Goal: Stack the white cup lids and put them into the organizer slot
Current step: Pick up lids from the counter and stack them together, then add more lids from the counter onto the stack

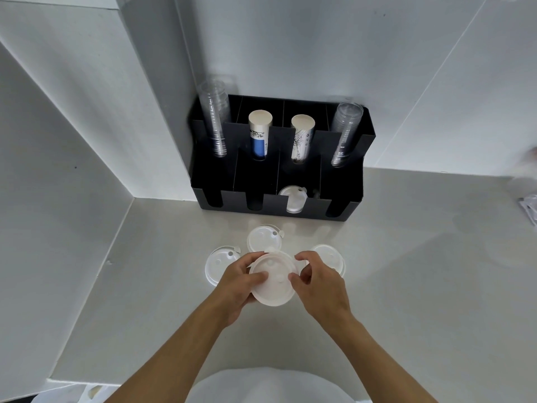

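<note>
My left hand (236, 282) grips a white cup lid (273, 282) from its left side, thumb on top. On the lid's right edge rests my right hand (316, 282), thumb and fingers pinching it. Three more white lids lie on the counter around it: one at the left (218, 261), one behind (263, 237), one at the right (329, 253), partly hidden by my right hand. The black organizer (345, 199) stands against the wall. Its third front slot from the left holds white lids (293, 199).
The organizer's back slots hold two stacks of clear cups (216, 120) (345, 132) and two stacks of paper cups (259, 135) (300, 138). White walls close in the left and back. A blurred object (527, 181) sits at the far right edge of the grey counter (406, 257).
</note>
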